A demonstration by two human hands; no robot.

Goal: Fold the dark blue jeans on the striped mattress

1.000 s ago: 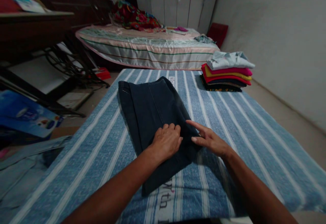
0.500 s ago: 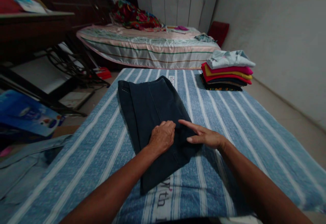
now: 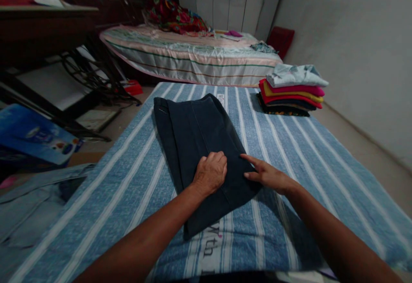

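Observation:
A pair of dark blue trousers [image 3: 196, 124] lies folded on the blue and white striped cloth [image 3: 128, 188] in front of me. Its upper left corner shows a thicker, layered fold. My left hand [image 3: 210, 171] rests on the middle of the trousers, fingers curled down against the fabric; their tips are hidden. At the right edge of the trousers, my right hand [image 3: 265, 175] is open, thumb and index finger apart, with those two fingers touching the fabric. Its other fingers are tucked out of sight beneath.
Beyond the right hand stands a stack of folded clothes [image 3: 291, 92]. A bed [image 3: 193, 60] with a red floral blanket [image 3: 177, 15] is behind. To the left are a treadle-base table [image 3: 48, 30], a blue box [image 3: 35, 135] and light denim [image 3: 28, 214].
My right hand has lowered and shifted slightly right onto the trousers' edge, where the fabric now lies flatter. My left hand stays curled on the middle. The whole view has shifted slightly.

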